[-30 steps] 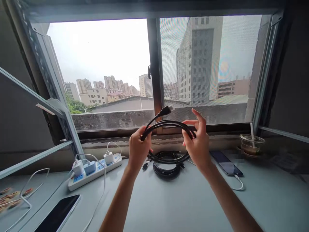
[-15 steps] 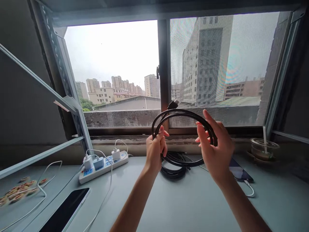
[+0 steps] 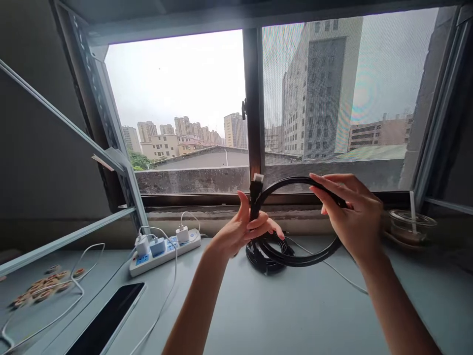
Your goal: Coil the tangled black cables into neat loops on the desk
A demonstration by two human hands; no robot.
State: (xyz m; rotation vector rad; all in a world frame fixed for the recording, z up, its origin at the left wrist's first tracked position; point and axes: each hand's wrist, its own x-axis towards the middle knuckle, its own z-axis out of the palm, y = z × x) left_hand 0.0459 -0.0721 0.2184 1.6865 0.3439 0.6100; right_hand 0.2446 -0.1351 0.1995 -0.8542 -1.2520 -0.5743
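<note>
A black HDMI cable [image 3: 291, 181], wound into a loop, is held up between my two hands above the desk. My left hand [image 3: 240, 227] is closed on the left side of the loop, with the thumb raised beside the plug [image 3: 256, 185]. That plug points upward and has a pale tip. On the right side, my right hand [image 3: 351, 207] holds the loop's upper edge between thumb and fingers. Behind and below the loop, another coiled black cable [image 3: 268, 266] lies on the desk, partly hidden by the held one.
A white power strip [image 3: 166, 256] with chargers stands by the window sill. At left lie a phone [image 3: 107, 320] and small round pieces [image 3: 44, 286] among white cords. A lidded cup [image 3: 412, 227] with a straw is at right. Metal shelf posts [image 3: 133, 190] frame the desk.
My right hand has moved right and its fingers have closed on the loop. My left hand has turned, and the plug now stands upright. The view has shifted slightly.
</note>
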